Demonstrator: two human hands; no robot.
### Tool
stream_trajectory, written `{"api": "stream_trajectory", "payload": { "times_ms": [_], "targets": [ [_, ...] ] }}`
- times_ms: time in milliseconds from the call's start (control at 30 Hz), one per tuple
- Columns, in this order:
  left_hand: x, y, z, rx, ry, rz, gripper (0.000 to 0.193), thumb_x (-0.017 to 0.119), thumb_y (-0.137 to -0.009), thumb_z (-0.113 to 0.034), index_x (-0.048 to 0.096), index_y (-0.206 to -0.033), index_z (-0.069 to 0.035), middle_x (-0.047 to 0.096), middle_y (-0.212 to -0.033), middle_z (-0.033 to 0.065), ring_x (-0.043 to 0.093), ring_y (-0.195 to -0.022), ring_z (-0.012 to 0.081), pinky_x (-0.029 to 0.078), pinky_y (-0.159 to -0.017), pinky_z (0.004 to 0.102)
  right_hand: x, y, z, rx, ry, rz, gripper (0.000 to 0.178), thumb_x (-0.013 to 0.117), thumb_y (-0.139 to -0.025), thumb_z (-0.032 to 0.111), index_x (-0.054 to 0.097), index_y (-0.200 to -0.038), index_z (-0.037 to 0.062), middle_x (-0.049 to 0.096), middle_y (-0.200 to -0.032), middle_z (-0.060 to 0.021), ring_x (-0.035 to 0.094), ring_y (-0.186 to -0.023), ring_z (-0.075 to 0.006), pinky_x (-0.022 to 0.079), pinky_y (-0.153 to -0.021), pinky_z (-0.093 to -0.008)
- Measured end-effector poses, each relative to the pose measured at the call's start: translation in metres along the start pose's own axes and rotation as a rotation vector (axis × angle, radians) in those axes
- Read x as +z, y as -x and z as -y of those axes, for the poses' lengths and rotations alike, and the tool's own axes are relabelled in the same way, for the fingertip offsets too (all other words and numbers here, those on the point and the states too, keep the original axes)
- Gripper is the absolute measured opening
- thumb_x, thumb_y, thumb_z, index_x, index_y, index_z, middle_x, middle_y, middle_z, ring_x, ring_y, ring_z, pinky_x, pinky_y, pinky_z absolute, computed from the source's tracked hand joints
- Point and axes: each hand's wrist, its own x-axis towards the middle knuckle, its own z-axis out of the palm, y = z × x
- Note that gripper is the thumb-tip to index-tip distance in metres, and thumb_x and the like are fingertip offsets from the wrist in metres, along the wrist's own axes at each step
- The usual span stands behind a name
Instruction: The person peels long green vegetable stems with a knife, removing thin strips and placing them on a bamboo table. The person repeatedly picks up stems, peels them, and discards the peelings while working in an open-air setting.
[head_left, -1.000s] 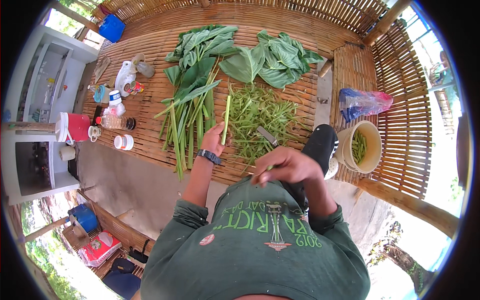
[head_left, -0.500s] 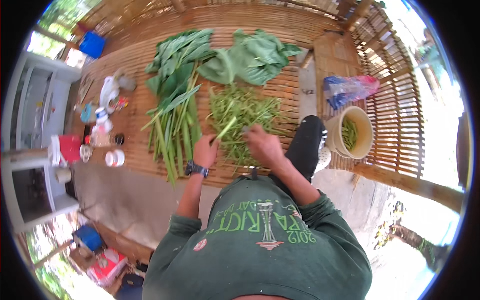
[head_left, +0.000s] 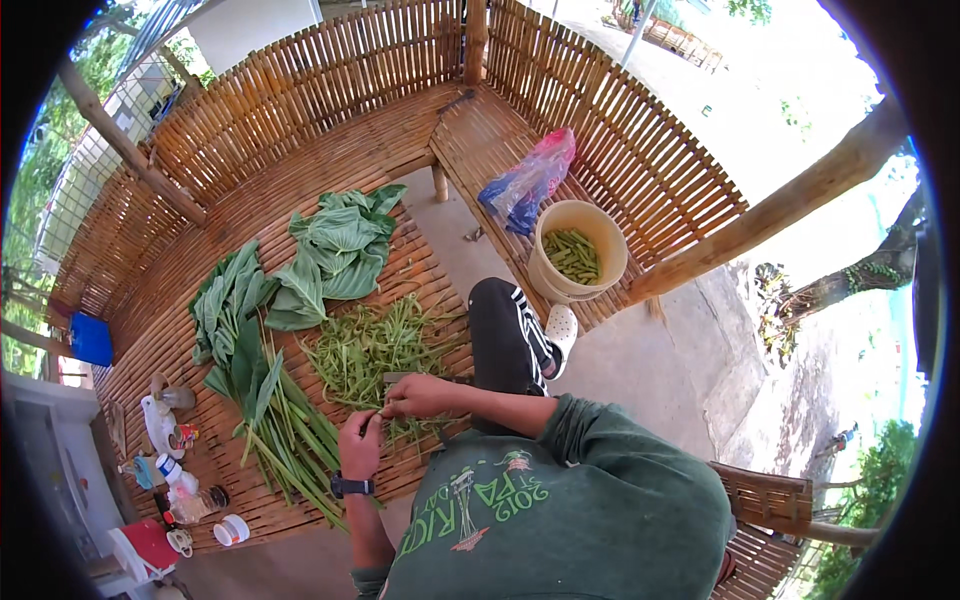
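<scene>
My left hand [head_left: 360, 447], with a dark watch on its wrist, is closed in a pinch, its fingertips meeting those of my right hand; what it pinches is hidden. My right hand [head_left: 420, 396] is closed around what looks like a knife [head_left: 398, 377], its grey blade showing above the knuckles. Just beyond both hands lies a heap of green peelings [head_left: 375, 350]. Long green stalks [head_left: 295, 430] rest to the left of my left hand. Large green leaves [head_left: 345, 245] spread out farther away on the bamboo slat platform [head_left: 180, 365].
A cream bucket [head_left: 605, 225] with cut green pieces [head_left: 570, 257] stands on the right bench, beside a colourful plastic bag [head_left: 530, 185]. Jars and bottles [head_left: 200, 503] and a red container [head_left: 148, 550] sit at lower left. A slatted railing [head_left: 620, 130] borders the platform.
The view has swung toward the right, shifting everything in it. My hands have come together; the pale green stalk piece that showed in my left hand is no longer visible.
</scene>
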Motion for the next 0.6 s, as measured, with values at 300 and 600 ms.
{"api": "stream_trajectory", "payload": {
  "times_ms": [300, 600],
  "targets": [
    [0.016, -0.001, 0.007, 0.115, -0.134, -0.213, 0.023, 0.067, -0.103, -0.018, 0.073, -0.109, 0.003, 0.07, -0.093, 0.0121, 0.068, -0.083, 0.0217, 0.053, -0.076, 0.0362, 0.036, -0.009, -0.021, 0.165, -0.241, -0.229, 0.044, 0.065, -0.104, 0.044, 0.076, -0.093, 0.0034, 0.073, -0.082, -0.0116, 0.069, -0.078, -0.0228, 0.052, -0.074, -0.0398],
    [0.044, 0.004, 0.033, -0.203, 0.295, -0.437, 0.034, 0.063, -0.106, -0.02, 0.071, -0.126, 0.006, 0.075, -0.117, 0.0139, 0.069, -0.105, 0.022, 0.052, -0.095, 0.0354, 0.001, -0.023, -0.027, 0.297, -0.452, -0.398, 0.045, 0.057, -0.11, 0.038, 0.076, -0.105, -0.0023, 0.073, -0.086, -0.0079, 0.06, -0.079, -0.0141, 0.05, -0.075, -0.0328]
  ]
}}
